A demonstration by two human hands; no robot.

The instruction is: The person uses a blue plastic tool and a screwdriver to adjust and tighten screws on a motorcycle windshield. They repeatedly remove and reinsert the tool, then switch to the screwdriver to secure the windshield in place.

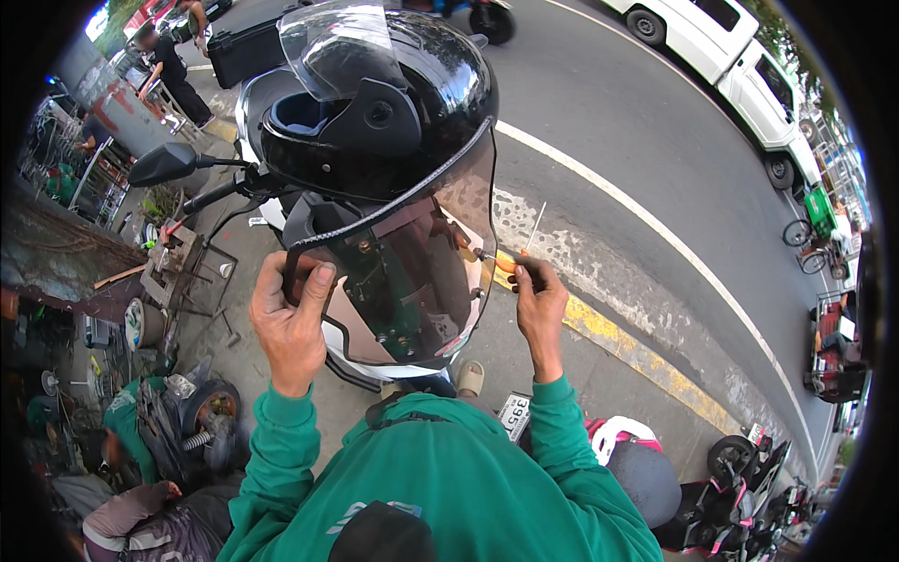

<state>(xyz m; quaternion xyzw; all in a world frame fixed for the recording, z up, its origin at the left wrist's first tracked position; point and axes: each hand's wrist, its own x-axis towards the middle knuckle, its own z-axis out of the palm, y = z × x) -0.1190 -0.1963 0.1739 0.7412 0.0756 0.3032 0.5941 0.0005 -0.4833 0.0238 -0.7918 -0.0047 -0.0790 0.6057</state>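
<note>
A tinted windscreen [384, 290] with dark trim along its top edge stands upright before me, in front of a scooter's handlebar. My left hand [290, 323] is closed on its left edge, thumb toward me. At its right edge, my right hand [538, 304] is closed around what looks like a screwdriver [506, 264], with an orange handle and a thin metal shaft pointing up and away. A small dark fastener [481, 254] shows on the windscreen's edge beside the handle. Behind the windscreen rests a glossy black helmet [449, 84] with its clear visor raised.
A mirror [161, 165] juts out left of the handlebar. Tools, a wheel [211, 412] and parts crowd the ground at left, where people sit. A yellow-painted curb [618, 342] borders the road at right; a white truck [740, 75] stands on it. Parked motorcycles [721, 506] are at lower right.
</note>
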